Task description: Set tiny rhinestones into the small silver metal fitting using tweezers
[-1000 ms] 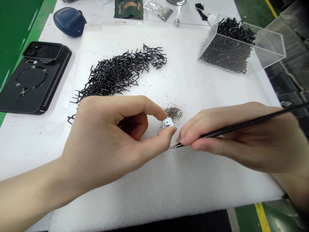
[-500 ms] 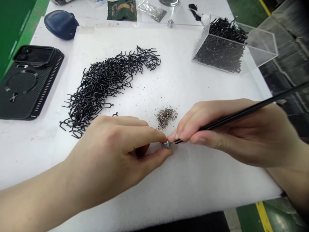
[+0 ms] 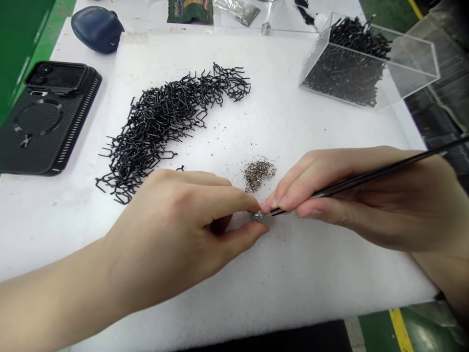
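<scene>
Between the thumb and forefinger of my left hand (image 3: 190,227) is a small shiny metal piece (image 3: 258,216), held low over the white foam sheet (image 3: 293,283). My right hand (image 3: 370,200) is closed around slim black tweezers (image 3: 351,182). Their tips reach the right side of the metal piece; whether they grip anything there is too small to tell. Fingertips of both hands almost meet above the piece. Just beyond them lies a little heap of tiny brownish metallic bits (image 3: 258,173).
A long pile of black forked pieces (image 3: 161,117) spreads behind my left hand. More black pieces fill a clear box (image 3: 406,68) at back right. A black phone (image 3: 51,120) and a dark blue case (image 3: 97,29) lie left; a green packet (image 3: 190,11) is at the back.
The whole view has shifted slightly, so everything appears further right and a little higher. Both hands keep the same hold, with the tweezer tips still at the metal piece.
</scene>
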Available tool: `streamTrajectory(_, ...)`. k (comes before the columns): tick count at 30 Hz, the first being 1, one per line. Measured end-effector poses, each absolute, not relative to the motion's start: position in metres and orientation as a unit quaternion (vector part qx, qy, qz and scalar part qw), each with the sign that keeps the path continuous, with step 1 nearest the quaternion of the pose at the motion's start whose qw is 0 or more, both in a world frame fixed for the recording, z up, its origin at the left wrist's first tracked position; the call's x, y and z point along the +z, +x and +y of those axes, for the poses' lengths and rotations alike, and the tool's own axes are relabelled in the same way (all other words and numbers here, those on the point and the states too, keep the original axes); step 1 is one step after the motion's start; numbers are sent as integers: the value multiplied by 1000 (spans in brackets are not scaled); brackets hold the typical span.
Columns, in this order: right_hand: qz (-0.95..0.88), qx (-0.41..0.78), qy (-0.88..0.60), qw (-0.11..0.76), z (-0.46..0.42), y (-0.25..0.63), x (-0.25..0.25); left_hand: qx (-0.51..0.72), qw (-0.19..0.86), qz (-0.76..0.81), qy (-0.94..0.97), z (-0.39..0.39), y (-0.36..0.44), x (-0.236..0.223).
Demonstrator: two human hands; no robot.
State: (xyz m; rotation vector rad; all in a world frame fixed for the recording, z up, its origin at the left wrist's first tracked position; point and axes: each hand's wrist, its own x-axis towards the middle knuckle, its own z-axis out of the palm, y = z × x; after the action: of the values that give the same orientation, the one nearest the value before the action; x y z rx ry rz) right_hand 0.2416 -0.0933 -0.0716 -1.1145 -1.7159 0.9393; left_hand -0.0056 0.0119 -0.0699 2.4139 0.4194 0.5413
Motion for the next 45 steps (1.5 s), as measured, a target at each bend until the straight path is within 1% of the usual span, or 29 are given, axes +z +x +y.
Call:
streamTrajectory(9,-701,361,-440,430,-93,242,-71,176,309,169,919,13,-2,-67)
streamTrajectory(19,-691,373,-444,430,-93,241,-71,189,308,165,918,12,-3,-66)
streamTrajectory(22,-688,379,-443,432,-92,242,-70,170,303,180,920,12,-4,-64)
streamTrajectory(27,-687,375,-454,426,-92,240,-69,181,314,165,917,11,-5,-66)
streamTrajectory(32,-693,373,-444,428,-91,240,-68,162,295,178,925,11,-3,-64)
streamTrajectory(45,-688,374,-445,434,-91,239,-69,161,296,172,926,11,-4,-63)
